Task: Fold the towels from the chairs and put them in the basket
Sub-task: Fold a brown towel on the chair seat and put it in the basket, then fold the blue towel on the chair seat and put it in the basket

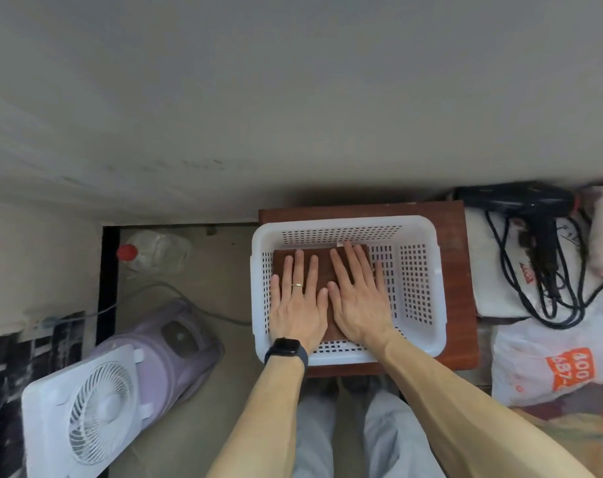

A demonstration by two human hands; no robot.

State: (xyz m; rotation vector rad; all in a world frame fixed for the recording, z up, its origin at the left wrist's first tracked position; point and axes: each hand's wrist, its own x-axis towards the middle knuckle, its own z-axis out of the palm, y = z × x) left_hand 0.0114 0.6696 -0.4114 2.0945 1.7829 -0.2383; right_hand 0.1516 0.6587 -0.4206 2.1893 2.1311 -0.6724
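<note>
1. Basket (341, 222), white, perforated: stands on a small brown table (458, 270), toward its left edge and covering most of the top.
2. Towel (324, 267), brown, folded: lies flat on the basket floor along the left wall; the floor's right part is bare.
3. Left hand (298, 305): flat, fingers straight, pressing the towel's left part and gripping nothing.
4. Right hand (357, 298): flat and pressing beside it, thumbs nearly touching, gripping nothing.
5. Progress, my reading: this towel is folded and placed, and I see only this one in the basket. No chairs or further towels are in view, so I cannot tell how many remain.
</note>
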